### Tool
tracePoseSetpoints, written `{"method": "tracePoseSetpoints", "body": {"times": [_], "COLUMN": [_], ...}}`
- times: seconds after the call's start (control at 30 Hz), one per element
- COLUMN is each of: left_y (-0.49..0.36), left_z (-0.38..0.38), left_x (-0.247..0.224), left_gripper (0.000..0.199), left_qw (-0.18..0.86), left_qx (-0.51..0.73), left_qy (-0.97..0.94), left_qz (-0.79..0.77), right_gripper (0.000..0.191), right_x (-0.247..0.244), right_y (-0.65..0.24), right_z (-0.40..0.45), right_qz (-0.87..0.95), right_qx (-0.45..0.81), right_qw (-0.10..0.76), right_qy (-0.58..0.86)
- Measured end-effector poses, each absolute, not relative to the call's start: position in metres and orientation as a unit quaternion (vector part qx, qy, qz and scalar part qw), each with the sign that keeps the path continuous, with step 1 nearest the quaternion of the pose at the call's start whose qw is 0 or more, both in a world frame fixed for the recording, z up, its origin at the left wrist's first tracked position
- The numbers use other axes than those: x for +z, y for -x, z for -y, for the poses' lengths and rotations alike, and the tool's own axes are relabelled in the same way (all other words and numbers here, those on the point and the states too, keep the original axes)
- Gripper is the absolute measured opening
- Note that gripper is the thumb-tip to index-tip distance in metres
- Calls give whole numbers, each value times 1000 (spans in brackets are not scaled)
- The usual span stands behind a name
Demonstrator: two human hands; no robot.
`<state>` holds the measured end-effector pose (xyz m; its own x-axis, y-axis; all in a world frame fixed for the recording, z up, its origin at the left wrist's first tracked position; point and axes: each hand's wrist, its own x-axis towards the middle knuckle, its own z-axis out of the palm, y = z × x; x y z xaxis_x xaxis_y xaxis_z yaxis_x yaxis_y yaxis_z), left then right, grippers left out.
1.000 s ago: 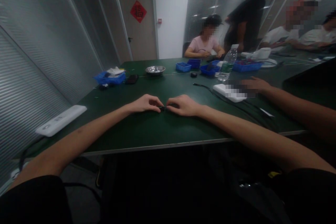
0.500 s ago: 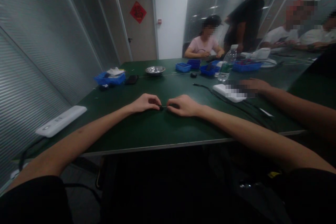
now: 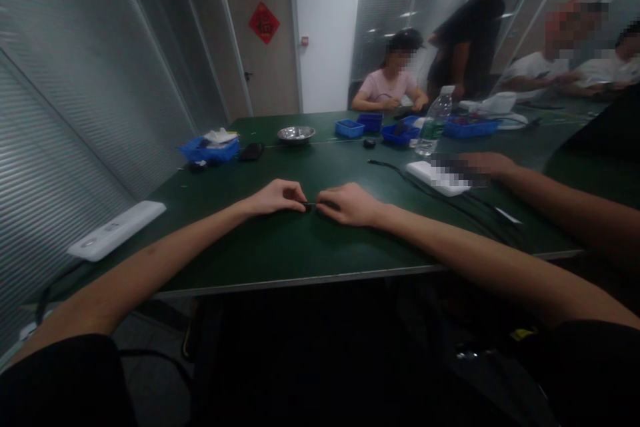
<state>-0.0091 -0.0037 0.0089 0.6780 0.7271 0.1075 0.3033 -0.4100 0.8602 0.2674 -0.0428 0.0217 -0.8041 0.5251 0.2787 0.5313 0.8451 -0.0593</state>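
Low over the green table (image 3: 280, 247), my left hand (image 3: 281, 197) pinches a small dark piece (image 3: 308, 207) between thumb and fingertips. Just to its right, my right hand (image 3: 350, 203) is closed around a dark-handled tool (image 3: 328, 204). The tool's thin, pale shaft points left and meets the dark piece or ends right at it; which one is too small to tell. Both hands rest close together near the middle of the table, a narrow gap between their fingertips.
A white power strip (image 3: 117, 230) lies at the left. Farther back are a blue tray (image 3: 210, 149), a metal bowl (image 3: 296, 135), blue bins (image 3: 349, 128) and a water bottle (image 3: 435, 123). At the right, a co-worker's hand (image 3: 485, 165) is beside a white power strip (image 3: 435, 177).
My right hand has shifted slightly left, so the gap to my left hand is a little narrower. My left hand has hardly moved.
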Motion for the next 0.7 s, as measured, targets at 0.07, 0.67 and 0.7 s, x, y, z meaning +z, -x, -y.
{"method": "tracePoseSetpoints", "body": {"times": [0.07,0.67,0.7], "left_y": [7,8,10], "left_z": [5,-1,-3], "left_x": [8,8,9], "left_gripper": [39,48,45], "left_qw": [439,329,317], "left_qx": [247,233,234], "left_qy": [-802,-858,-862], "left_qz": [-320,-318,-319], "right_gripper": [36,34,34], "right_x": [22,24,24], "right_y": [-266,-262,-263], "right_z": [44,38,36], "right_qz": [952,912,910], "right_qx": [-29,-14,-15], "right_qw": [134,147,139], "right_qy": [273,381,391]}}
